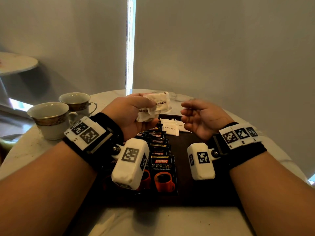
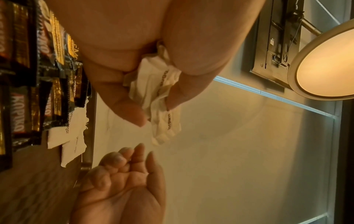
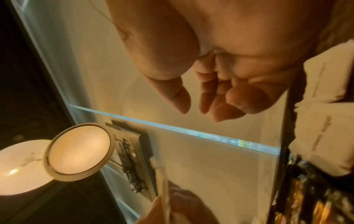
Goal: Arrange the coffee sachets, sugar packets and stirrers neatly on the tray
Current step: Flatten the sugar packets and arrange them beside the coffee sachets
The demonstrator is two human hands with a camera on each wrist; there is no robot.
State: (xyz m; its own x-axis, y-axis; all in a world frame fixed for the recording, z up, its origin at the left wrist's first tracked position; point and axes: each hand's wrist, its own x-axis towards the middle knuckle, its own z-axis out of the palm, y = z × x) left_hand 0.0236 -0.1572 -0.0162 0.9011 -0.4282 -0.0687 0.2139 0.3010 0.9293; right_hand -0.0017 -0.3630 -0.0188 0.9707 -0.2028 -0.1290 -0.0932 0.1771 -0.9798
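My left hand (image 1: pixel 136 109) holds a small bunch of white brown sugar packets (image 1: pixel 156 106) above the far end of the dark tray (image 1: pixel 196 193); the left wrist view shows thumb and fingers pinching the packets (image 2: pixel 162 106). My right hand (image 1: pixel 192 116) hovers to the right of them, empty, fingers loosely curled, palm turned left (image 3: pixel 210 103). Black Kopiko coffee sachets (image 1: pixel 163 174) lie overlapped in a row down the tray's middle. More sugar packets (image 1: pixel 170 128) lie flat at the tray's far end. No stirrers show.
Two gold-banded cups (image 1: pixel 51 120) on saucers stand on the round marble table (image 1: pixel 34 155) at the left. A second small table (image 1: pixel 15 63) stands at far left. Grey blinds hang behind the table.
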